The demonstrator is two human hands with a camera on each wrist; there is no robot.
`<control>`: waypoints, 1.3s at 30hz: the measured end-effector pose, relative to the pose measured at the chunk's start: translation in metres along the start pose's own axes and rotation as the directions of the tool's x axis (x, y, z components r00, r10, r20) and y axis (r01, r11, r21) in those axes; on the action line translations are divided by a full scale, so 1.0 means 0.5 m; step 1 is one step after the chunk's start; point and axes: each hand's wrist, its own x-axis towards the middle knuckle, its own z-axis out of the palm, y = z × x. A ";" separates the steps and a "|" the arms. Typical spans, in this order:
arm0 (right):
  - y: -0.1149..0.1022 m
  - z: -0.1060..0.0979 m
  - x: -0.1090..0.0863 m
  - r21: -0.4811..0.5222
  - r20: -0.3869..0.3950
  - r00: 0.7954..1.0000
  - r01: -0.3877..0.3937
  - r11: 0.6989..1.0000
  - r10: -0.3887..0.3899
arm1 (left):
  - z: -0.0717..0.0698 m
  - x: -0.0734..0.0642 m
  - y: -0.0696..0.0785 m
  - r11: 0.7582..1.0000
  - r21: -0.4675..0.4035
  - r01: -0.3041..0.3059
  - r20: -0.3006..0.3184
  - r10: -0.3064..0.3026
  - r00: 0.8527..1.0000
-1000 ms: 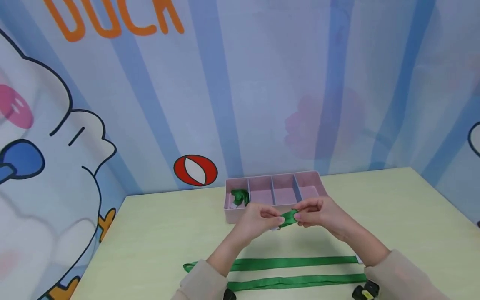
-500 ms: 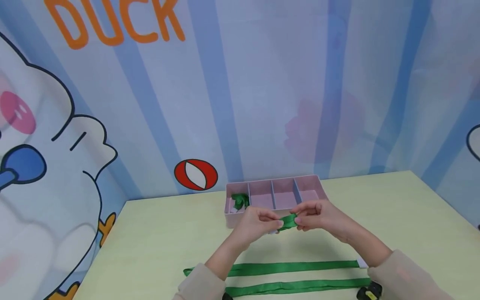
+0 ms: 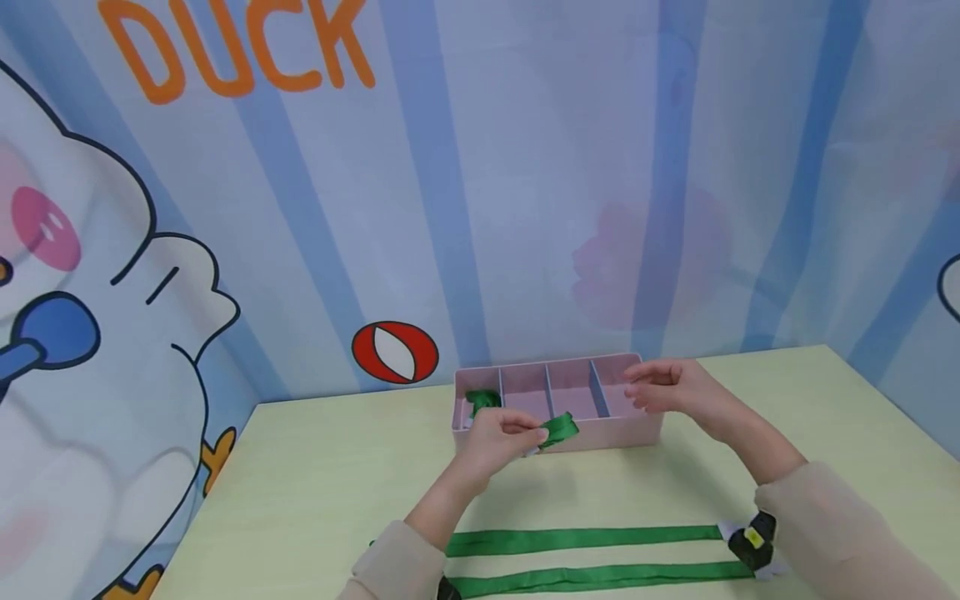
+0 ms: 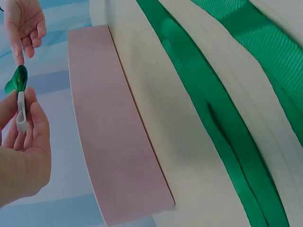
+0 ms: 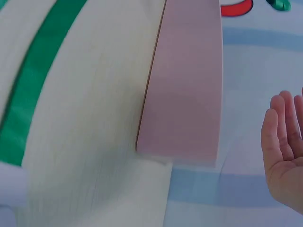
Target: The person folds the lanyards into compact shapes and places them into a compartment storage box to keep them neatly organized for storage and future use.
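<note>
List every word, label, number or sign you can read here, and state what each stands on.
"DUCK": large orange capital letters on the blue-striped backdrop.
Small yellow label on the black device by the beige right sleeve: too small to read.
White tags at the ends of the long, flat green ribbons: no lettering can be made out.

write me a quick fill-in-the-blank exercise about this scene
The colour of the folded ribbon in the left grip is ____.
The pink box has ____ compartments.
Counting from the left, a bunched ribbon lies in compartment number ____.
The right grip holds ____.

Missing words: green; four; one; nothing.
</note>
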 end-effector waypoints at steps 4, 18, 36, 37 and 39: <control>0.022 -0.026 0.014 -0.029 -0.084 0.995 -0.057 0.998 0.054 | -0.012 0.008 -0.012 0.999 0.008 0.035 -0.022 -0.035 0.999; 0.087 -0.041 0.054 -0.047 -0.243 0.951 -0.208 0.977 0.191 | -0.042 0.037 -0.043 0.995 0.018 0.096 -0.174 -0.092 0.980; 0.090 -0.042 0.075 -0.123 -0.202 0.953 -0.253 0.960 0.225 | -0.050 0.090 -0.035 0.991 0.110 0.076 -0.244 -0.047 0.969; 0.090 -0.042 0.075 -0.122 -0.198 0.954 -0.250 0.960 0.223 | -0.051 0.093 -0.034 0.990 0.118 0.083 -0.243 -0.052 0.969; 0.091 -0.040 0.074 -0.121 -0.197 0.954 -0.254 0.960 0.227 | -0.051 0.098 -0.034 0.987 0.137 0.088 -0.237 -0.053 0.970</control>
